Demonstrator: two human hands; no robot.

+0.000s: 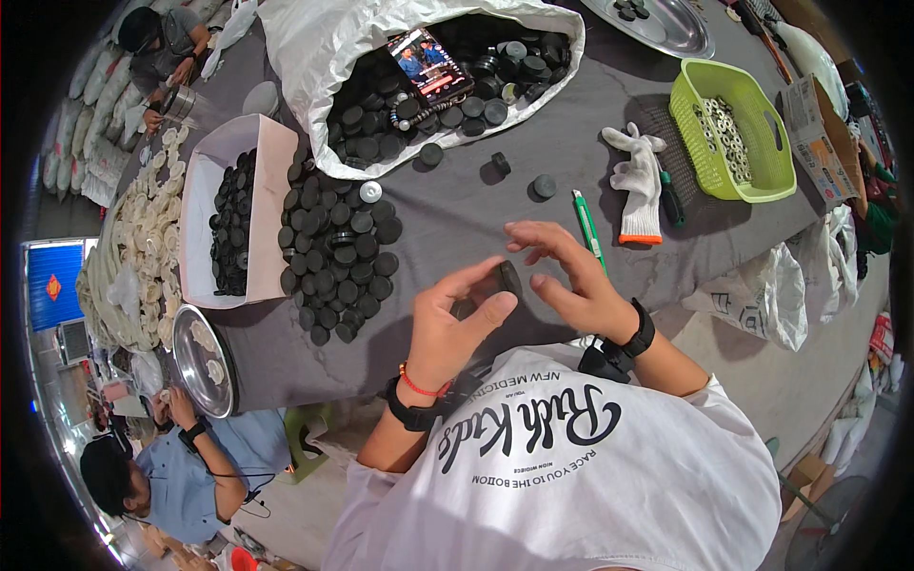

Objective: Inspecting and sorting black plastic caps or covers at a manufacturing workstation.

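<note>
Your left hand (455, 328) has a small black round cap (505, 281) pinched between thumb and fingers, held up over the near edge of the table (457, 214), just in front of your chest. Right hand (571, 276) is right beside it, fingers spread and curled, tips close to the cap. Can't tell if it's touching or gripping anything, so call it loose for now.

Tips, quick: keep the cap level and pinched by its rim w/ the left, so the open face stays clear for the right fingertips. Don't squeeze hard; looks like a light plastic piece and prob. pops out sideways. Keep both wrists low over the table, so a dropped cap lands on the grey cloth, not the floor.

Supply's handy: laid-out patch of black caps (333, 252) toward the left side, more in the white box (205, 181) at the left edge and in the big white sack (305, 57) at the far side. Three strays (500, 164) sit mid-table. Green cutter (586, 217) and white glove (640, 181) lie just past your right hand. Mind the blade when reaching. Green basket (705, 162) is near the right edge.
</note>
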